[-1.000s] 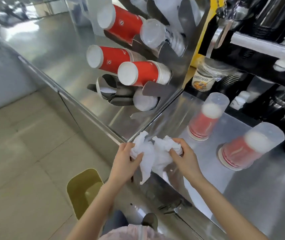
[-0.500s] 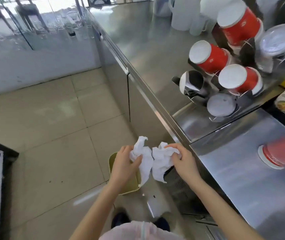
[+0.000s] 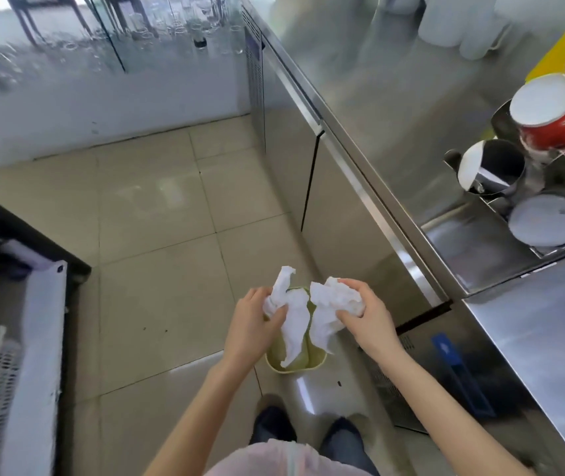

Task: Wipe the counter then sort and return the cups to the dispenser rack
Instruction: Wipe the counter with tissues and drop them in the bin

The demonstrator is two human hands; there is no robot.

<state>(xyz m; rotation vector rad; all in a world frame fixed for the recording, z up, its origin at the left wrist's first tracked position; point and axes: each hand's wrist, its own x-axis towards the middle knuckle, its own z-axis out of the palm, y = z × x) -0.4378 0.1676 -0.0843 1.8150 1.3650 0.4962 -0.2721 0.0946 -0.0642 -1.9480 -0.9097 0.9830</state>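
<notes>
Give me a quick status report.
Left hand and right hand each grip crumpled white paper towel. Towels directly above yellow-green plastic bin. Nothing in the way.

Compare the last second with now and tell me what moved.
Both hands, left hand and right hand, carried the crumpled white tissue off the steel counter edge to above the yellow-green bin on the floor. Unchanged: each hand grips the tissue, and the cups stay in the dispenser rack.

I can read no text, brand, number or sign here; the red cup point(image 3: 561, 123) in the rack shows no legible print.
</notes>
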